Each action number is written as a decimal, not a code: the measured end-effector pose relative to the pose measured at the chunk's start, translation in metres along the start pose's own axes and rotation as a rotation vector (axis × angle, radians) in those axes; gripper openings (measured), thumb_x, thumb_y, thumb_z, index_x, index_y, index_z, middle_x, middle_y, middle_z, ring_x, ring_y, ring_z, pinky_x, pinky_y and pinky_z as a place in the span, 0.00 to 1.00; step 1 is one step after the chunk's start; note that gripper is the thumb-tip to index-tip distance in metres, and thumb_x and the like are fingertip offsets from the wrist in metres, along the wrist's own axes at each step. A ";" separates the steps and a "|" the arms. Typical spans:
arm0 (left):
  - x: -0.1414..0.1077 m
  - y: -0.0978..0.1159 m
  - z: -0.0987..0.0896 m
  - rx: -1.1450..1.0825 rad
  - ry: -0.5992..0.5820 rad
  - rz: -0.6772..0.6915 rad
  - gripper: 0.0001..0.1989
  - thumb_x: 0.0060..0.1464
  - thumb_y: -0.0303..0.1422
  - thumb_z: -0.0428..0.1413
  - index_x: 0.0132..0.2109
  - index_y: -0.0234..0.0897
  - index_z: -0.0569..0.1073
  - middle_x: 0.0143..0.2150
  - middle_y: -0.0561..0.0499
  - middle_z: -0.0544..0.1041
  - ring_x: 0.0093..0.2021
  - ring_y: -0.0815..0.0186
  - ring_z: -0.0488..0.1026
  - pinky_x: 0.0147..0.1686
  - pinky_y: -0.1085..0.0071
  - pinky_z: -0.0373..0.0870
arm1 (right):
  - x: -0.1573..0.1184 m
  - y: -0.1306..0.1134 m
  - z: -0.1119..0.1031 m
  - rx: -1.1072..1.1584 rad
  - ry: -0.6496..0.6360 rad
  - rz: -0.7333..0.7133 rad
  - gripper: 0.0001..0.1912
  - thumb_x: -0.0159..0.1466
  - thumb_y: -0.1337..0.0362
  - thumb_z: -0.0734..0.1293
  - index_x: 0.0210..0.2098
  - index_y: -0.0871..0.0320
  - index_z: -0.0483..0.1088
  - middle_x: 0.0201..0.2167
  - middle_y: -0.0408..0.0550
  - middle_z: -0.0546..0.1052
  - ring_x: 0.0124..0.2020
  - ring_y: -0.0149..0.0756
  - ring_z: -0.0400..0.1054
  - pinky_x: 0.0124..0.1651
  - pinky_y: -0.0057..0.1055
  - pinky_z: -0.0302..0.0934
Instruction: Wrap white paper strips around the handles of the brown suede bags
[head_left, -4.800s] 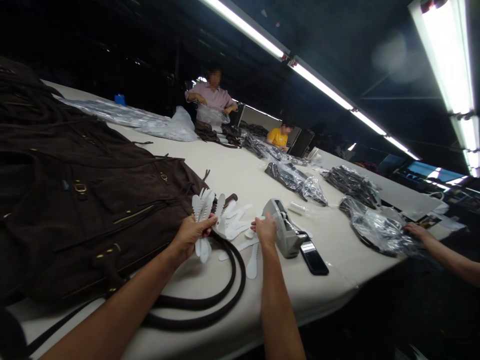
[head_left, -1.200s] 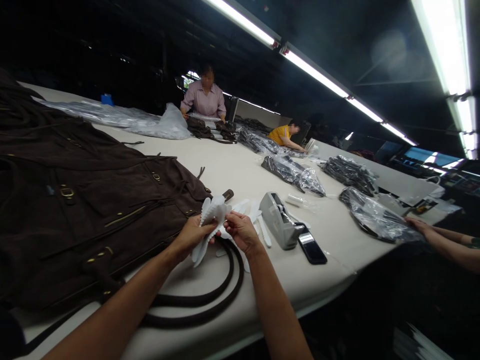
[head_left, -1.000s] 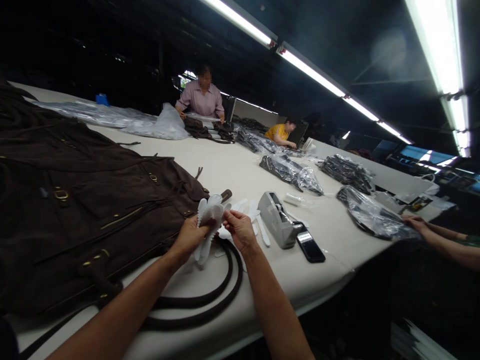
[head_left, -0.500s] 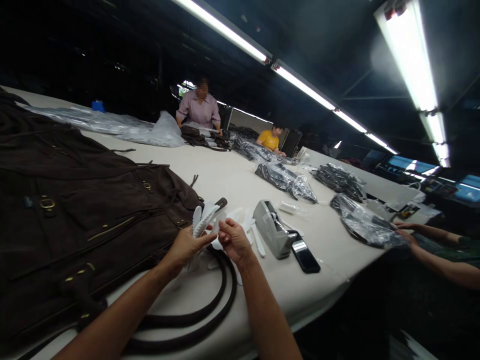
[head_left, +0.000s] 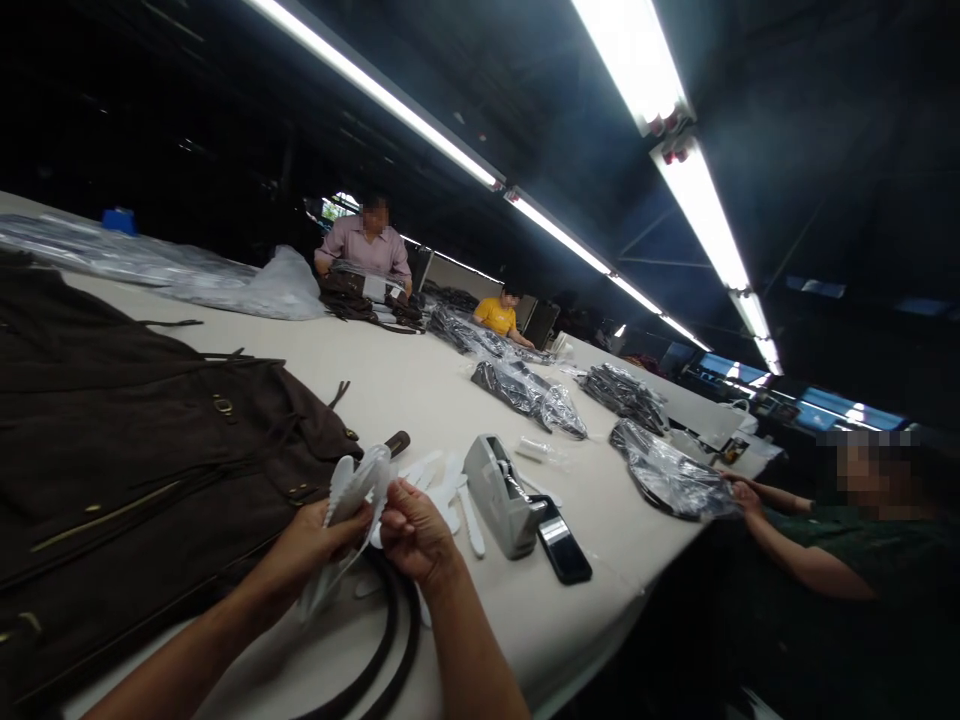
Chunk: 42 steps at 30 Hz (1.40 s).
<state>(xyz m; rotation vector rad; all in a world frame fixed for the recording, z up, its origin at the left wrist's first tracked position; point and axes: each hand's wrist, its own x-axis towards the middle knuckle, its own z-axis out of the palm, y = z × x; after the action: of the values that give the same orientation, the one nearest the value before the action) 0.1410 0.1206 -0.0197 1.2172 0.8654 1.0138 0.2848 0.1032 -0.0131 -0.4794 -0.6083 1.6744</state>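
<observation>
My left hand (head_left: 321, 538) is closed around a bunch of white notched plastic strips (head_left: 346, 492) with rounded ends, fanned upward and below the fingers. My right hand (head_left: 414, 532) touches the bunch from the right, its fingers pinched on the edge of one strip. More loose strips (head_left: 471, 520) lie on the table just beyond my hands. To the left spreads a large dark brown bag (head_left: 157, 440) with brass buckles and zips. Its rounded strap handles (head_left: 397, 605) curve under my right hand.
A grey tape dispenser (head_left: 496, 495) and a black phone (head_left: 564, 548) stand right of the strips. Plastic-wrapped dark bags (head_left: 660, 470) lie farther along the table (head_left: 360, 365). A co-worker in dark green (head_left: 840, 570) handles one; two other people work at the far side.
The view has swung right and tilted up, so the table things sit lower and farther left. The strips stay in my left hand. The co-worker at right has come more into view.
</observation>
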 end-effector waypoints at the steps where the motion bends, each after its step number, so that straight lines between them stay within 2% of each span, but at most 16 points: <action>1: 0.000 0.001 0.000 0.001 -0.002 0.000 0.26 0.31 0.51 0.67 0.26 0.34 0.69 0.18 0.58 0.62 0.19 0.73 0.55 0.20 0.76 0.50 | 0.000 0.000 0.000 -0.027 0.021 -0.012 0.19 0.48 0.68 0.79 0.28 0.62 0.65 0.20 0.33 0.63 0.14 0.14 0.47 0.14 0.12 0.43; 6: 0.001 0.004 0.001 0.067 0.066 0.051 0.26 0.31 0.51 0.66 0.28 0.32 0.72 0.21 0.54 0.68 0.22 0.69 0.61 0.22 0.74 0.56 | 0.000 -0.003 -0.001 -0.127 0.207 -0.115 0.14 0.48 0.70 0.77 0.24 0.63 0.67 0.16 0.32 0.60 0.13 0.15 0.47 0.13 0.13 0.42; 10: -0.002 0.001 0.003 0.132 0.100 0.201 0.21 0.34 0.46 0.66 0.30 0.32 0.76 0.25 0.52 0.72 0.27 0.67 0.66 0.29 0.73 0.62 | 0.001 -0.002 -0.005 -0.111 0.260 -0.137 0.12 0.47 0.71 0.77 0.25 0.64 0.70 0.15 0.32 0.61 0.13 0.14 0.47 0.13 0.12 0.42; 13: -0.004 -0.001 0.003 0.173 0.179 0.309 0.16 0.39 0.42 0.65 0.32 0.34 0.79 0.27 0.53 0.73 0.29 0.66 0.66 0.30 0.73 0.62 | 0.002 0.001 -0.006 -0.111 0.267 -0.109 0.13 0.48 0.69 0.78 0.26 0.64 0.70 0.17 0.34 0.64 0.14 0.14 0.48 0.13 0.11 0.42; 15: -0.004 -0.001 0.003 0.126 0.245 0.294 0.14 0.39 0.40 0.66 0.30 0.34 0.78 0.25 0.54 0.72 0.28 0.67 0.65 0.28 0.74 0.60 | 0.003 0.003 -0.006 -0.136 0.302 -0.105 0.13 0.50 0.66 0.77 0.25 0.64 0.68 0.19 0.37 0.67 0.14 0.14 0.50 0.13 0.11 0.43; 18: -0.002 0.002 0.002 0.012 0.296 0.211 0.16 0.36 0.41 0.66 0.28 0.33 0.74 0.22 0.55 0.69 0.24 0.70 0.62 0.25 0.74 0.58 | 0.006 -0.002 -0.012 -0.203 0.449 -0.199 0.13 0.53 0.64 0.75 0.26 0.63 0.67 0.20 0.40 0.68 0.15 0.16 0.53 0.14 0.13 0.46; 24: 0.001 0.011 0.001 -0.173 0.221 0.082 0.25 0.32 0.46 0.67 0.31 0.32 0.70 0.24 0.56 0.67 0.21 0.74 0.59 0.22 0.76 0.55 | 0.003 -0.040 -0.048 -0.290 0.786 -0.524 0.14 0.56 0.60 0.73 0.29 0.59 0.64 0.17 0.34 0.66 0.14 0.18 0.56 0.14 0.14 0.49; 27: 0.000 0.014 0.000 -0.207 0.182 0.040 0.27 0.30 0.46 0.68 0.32 0.32 0.69 0.25 0.56 0.67 0.22 0.75 0.60 0.22 0.77 0.53 | 0.001 -0.051 -0.059 -0.393 0.867 -0.586 0.16 0.54 0.61 0.74 0.37 0.62 0.68 0.17 0.36 0.69 0.15 0.22 0.62 0.15 0.17 0.54; 30: -0.003 0.014 0.001 -0.193 0.161 0.016 0.27 0.29 0.45 0.69 0.33 0.31 0.71 0.23 0.56 0.68 0.22 0.74 0.61 0.23 0.76 0.56 | 0.000 -0.042 -0.049 -0.522 0.833 -0.590 0.33 0.48 0.66 0.76 0.52 0.65 0.66 0.21 0.40 0.75 0.19 0.30 0.69 0.21 0.23 0.63; 32: -0.004 0.013 0.002 -0.170 0.154 0.010 0.27 0.29 0.45 0.70 0.33 0.30 0.72 0.22 0.56 0.68 0.21 0.73 0.61 0.23 0.75 0.56 | -0.001 -0.029 -0.033 -0.618 0.704 -0.560 0.39 0.49 0.63 0.77 0.58 0.65 0.63 0.26 0.43 0.78 0.21 0.31 0.71 0.23 0.25 0.64; 34: -0.004 0.013 0.003 -0.147 0.143 0.009 0.26 0.29 0.45 0.70 0.32 0.30 0.73 0.21 0.55 0.68 0.21 0.73 0.60 0.22 0.75 0.55 | -0.001 -0.014 -0.017 -0.711 0.465 -0.442 0.32 0.53 0.57 0.75 0.54 0.64 0.69 0.28 0.46 0.78 0.22 0.29 0.70 0.24 0.23 0.62; 36: -0.004 0.012 0.004 -0.131 0.125 0.007 0.26 0.28 0.45 0.70 0.31 0.30 0.73 0.21 0.55 0.69 0.21 0.73 0.61 0.22 0.75 0.54 | -0.001 -0.003 -0.006 -0.770 0.252 -0.319 0.22 0.54 0.54 0.73 0.42 0.64 0.76 0.23 0.45 0.76 0.20 0.26 0.66 0.22 0.22 0.56; 37: -0.005 0.012 0.004 -0.126 0.116 0.004 0.26 0.28 0.45 0.70 0.30 0.30 0.73 0.21 0.55 0.69 0.21 0.73 0.61 0.22 0.76 0.55 | 0.000 0.000 -0.003 -0.772 0.205 -0.292 0.18 0.54 0.55 0.74 0.35 0.64 0.77 0.21 0.44 0.74 0.19 0.24 0.63 0.21 0.21 0.53; 39: -0.005 0.012 0.004 -0.120 0.097 -0.008 0.25 0.27 0.44 0.70 0.30 0.31 0.72 0.20 0.56 0.69 0.21 0.73 0.61 0.22 0.76 0.55 | 0.002 -0.001 -0.005 -0.719 0.245 -0.332 0.14 0.51 0.57 0.75 0.28 0.64 0.77 0.20 0.43 0.73 0.17 0.21 0.57 0.20 0.21 0.49; 42: -0.004 0.010 0.004 -0.118 0.089 -0.025 0.24 0.28 0.43 0.70 0.30 0.31 0.72 0.20 0.57 0.68 0.20 0.74 0.60 0.22 0.76 0.55 | 0.002 -0.017 -0.017 -0.588 0.409 -0.425 0.14 0.50 0.56 0.74 0.27 0.62 0.74 0.24 0.43 0.74 0.18 0.19 0.54 0.19 0.20 0.46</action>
<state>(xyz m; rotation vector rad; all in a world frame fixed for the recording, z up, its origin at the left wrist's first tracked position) 0.1414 0.1162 -0.0088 1.0658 0.8749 1.0906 0.3082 0.1098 -0.0154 -1.0075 -0.8255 0.9392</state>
